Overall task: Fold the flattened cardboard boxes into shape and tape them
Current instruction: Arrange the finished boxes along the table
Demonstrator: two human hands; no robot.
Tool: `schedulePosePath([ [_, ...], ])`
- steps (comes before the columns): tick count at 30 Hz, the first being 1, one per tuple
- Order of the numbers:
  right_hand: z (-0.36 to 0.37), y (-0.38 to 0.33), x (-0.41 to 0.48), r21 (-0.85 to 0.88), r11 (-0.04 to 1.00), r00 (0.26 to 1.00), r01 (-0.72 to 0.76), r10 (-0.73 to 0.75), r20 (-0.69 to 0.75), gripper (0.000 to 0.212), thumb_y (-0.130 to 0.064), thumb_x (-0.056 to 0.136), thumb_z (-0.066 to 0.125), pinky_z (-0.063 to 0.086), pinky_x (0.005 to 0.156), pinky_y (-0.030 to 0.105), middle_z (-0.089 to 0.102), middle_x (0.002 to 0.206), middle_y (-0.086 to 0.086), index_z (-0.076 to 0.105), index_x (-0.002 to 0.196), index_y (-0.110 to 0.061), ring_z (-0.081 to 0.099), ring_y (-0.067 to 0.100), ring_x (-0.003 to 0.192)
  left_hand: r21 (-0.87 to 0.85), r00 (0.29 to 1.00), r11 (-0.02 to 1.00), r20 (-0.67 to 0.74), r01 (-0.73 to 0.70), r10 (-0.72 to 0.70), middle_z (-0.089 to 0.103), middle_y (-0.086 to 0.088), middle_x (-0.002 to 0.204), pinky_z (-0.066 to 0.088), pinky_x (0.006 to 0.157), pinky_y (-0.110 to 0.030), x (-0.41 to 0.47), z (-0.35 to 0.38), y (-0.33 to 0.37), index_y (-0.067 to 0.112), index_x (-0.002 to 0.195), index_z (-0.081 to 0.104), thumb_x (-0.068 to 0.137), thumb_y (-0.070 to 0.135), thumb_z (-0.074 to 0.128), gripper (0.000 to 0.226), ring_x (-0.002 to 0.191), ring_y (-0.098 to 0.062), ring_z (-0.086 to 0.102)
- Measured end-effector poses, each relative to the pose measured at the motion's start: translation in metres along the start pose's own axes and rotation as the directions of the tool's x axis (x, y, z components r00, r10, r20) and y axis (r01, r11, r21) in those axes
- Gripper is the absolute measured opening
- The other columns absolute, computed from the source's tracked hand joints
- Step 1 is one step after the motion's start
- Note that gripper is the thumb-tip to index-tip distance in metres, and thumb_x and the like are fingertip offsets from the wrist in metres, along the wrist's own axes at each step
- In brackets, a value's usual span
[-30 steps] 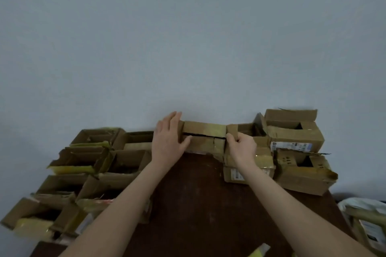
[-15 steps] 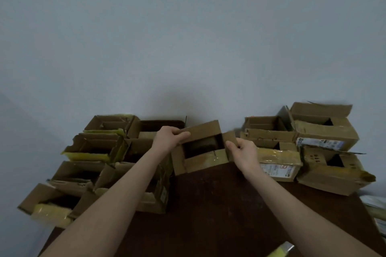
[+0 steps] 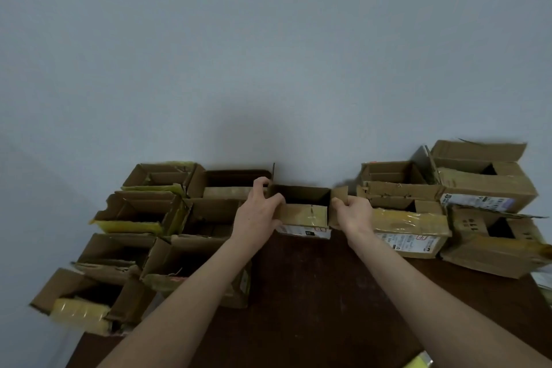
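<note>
Since 0.5 s ago the box (image 3: pixel 301 213) has settled level at the bench's (image 3: pixel 313 293) far edge, between other boxes (image 3: pixel 409 218). Now the left hand (image 3: pixel 257 212) curls its grip over the left wall, and the right hand (image 3: pixel 352 213) pinches the right flap. It is likely light, flimsy cardboard, best held by the walls near the corners.

Brown box (image 3: pixel 301 212), dark brown table (image 3: pixel 313 293)
</note>
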State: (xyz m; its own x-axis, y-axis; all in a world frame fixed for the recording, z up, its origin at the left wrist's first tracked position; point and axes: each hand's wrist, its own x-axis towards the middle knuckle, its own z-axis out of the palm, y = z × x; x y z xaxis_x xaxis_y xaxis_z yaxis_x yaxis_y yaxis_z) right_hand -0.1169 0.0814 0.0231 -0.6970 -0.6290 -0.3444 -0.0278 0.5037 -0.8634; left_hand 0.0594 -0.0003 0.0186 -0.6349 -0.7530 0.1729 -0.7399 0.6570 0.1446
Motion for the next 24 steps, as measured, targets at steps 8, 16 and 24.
schedulePosePath([
  [8, -0.005, -0.009, -0.011, 0.216, 0.973, 0.996, -0.085, 0.080, 0.034, 0.015, -0.017, 0.098, 0.054, 0.059, 0.076, 0.040, 0.059, 0.081, 0.005, 0.058, 0.083, -0.013, 0.061, 0.017, 0.066, -0.198, 0.984, 0.976, -0.134, 0.086, -0.113, 0.030, -0.006, 0.146, 0.046, 0.064, -0.019, -0.019, -0.005, 0.005, 0.014, 0.088, 0.067, 0.087, 0.032, 0.066, 0.017, 0.085, -0.008, 0.056],
  [16, -0.002, -0.035, -0.051, 0.127, 0.958, 0.962, 0.258, -0.267, 0.062, 0.035, -0.021, 0.094, 0.058, 0.049, 0.064, 0.037, 0.052, 0.061, 0.001, 0.054, 0.059, -0.017, 0.053, 0.019, 0.063, -0.616, 0.807, 0.685, -0.129, 0.390, -0.576, 0.035, -0.006, 0.148, 0.028, 0.094, -0.018, -0.044, -0.068, 0.026, 0.015, 0.126, 0.057, 0.094, 0.023, 0.056, 0.032, 0.131, -0.017, 0.038],
  [24, 0.030, -0.060, -0.121, 0.246, 0.901, 0.830, 0.358, -0.428, 0.359, 0.030, -0.021, 0.086, 0.066, 0.046, 0.060, 0.038, 0.054, 0.063, 0.013, 0.057, 0.062, -0.006, 0.055, 0.028, 0.065, -0.763, 0.455, 0.473, -0.265, 0.440, -0.850, 0.060, 0.010, 0.114, 0.049, 0.087, -0.036, -0.128, -0.135, 0.000, 0.033, 0.105, 0.060, 0.086, 0.044, 0.058, 0.022, 0.104, -0.014, 0.057],
])
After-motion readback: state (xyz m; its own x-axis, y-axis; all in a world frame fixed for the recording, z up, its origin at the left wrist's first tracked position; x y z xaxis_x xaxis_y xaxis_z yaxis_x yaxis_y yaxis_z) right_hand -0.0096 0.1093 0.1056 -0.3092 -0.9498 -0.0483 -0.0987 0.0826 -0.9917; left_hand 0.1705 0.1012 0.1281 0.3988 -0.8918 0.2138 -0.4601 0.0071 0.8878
